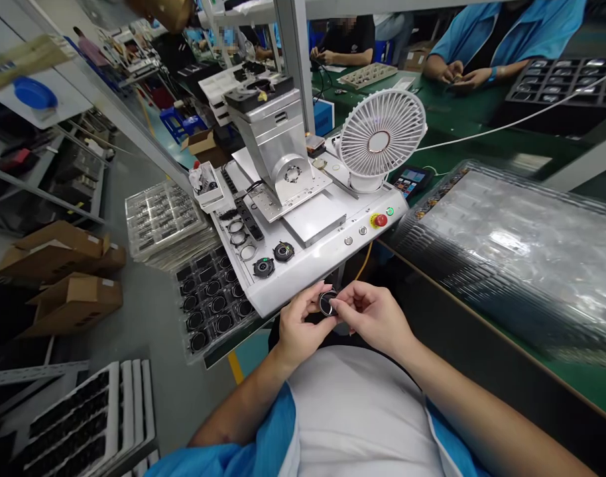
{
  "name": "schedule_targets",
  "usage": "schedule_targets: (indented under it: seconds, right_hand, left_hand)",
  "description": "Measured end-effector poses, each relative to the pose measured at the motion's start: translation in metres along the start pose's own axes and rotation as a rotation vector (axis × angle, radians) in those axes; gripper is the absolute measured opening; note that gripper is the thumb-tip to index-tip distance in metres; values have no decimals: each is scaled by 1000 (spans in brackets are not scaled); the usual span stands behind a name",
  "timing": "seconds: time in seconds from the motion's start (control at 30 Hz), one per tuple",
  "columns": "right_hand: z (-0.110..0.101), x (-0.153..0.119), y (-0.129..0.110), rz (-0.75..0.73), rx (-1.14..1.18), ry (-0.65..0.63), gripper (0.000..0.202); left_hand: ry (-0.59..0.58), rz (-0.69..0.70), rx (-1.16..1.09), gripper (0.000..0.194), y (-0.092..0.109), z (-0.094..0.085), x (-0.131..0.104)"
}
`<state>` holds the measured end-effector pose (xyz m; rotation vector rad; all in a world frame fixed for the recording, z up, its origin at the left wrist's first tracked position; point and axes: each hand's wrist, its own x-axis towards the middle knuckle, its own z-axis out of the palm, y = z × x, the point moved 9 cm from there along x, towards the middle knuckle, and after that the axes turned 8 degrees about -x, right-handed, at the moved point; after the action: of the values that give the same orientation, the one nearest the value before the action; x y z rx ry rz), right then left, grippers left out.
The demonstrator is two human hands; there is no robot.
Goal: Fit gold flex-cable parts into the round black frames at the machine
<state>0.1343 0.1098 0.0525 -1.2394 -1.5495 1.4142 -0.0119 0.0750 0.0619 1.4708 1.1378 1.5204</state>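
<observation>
- One round piece [325,303] here, glossy black face, silvery rim!
- It's right between the fingers, pinched narrow by the left hand [302,326] and the right hand [375,318].
- Beyond the fingertips, leftward: two black discs [264,267].
- Past those, three thin rings [241,252].
- Farther out, one white fan [380,140].
</observation>
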Motion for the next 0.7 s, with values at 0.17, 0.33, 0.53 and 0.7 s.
schedule_targets:
  seconds: [0.17,0.33,0.53,0.7]
  right_hand:
    - [1,-1,-5,-12,-43,3,24]
    - [-4,0,-11,-62,-180,70,18]
    - [-35,-27,12,93,70,-75,42]
    - [-224,-147,-6,120,-333,938,44]
  left_hand:
    - [4,14,21,62,0,-2,-1]
    - [5,26,35,59,1,-1,-3]
    - [-213,112,-37,67,7,34,-6]
    - [-431,123,-330,39,48,60,3]
